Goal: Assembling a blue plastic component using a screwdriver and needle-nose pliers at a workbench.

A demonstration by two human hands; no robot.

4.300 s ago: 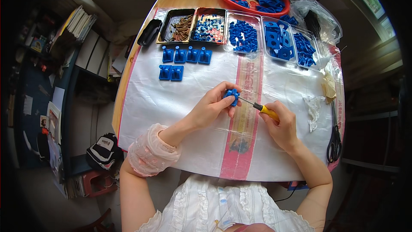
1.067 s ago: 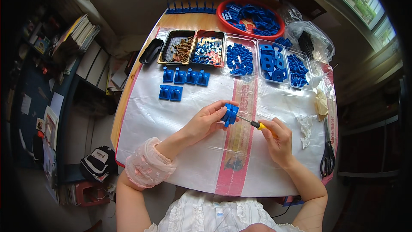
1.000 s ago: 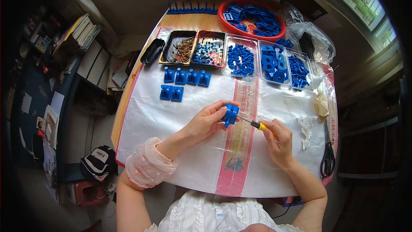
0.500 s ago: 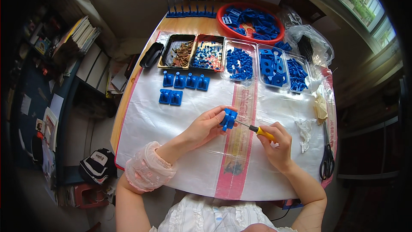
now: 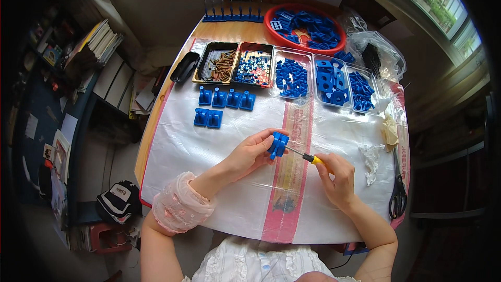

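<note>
Your left hand (image 5: 253, 151) clamped on blue fitting (image 5: 279, 142), right hand (image 5: 339, 176) gripping screwdriver (image 5: 308, 157), 6 rowed pieces (image 5: 218, 98) standing beyond.

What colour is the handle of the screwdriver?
The screwdriver handle is yellow and black, seen in the head view.

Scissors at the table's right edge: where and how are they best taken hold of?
I would grip the scissors by the black handle loops, coming from the near side: the loops lie toward the viewer, while the blades point away.
</note>
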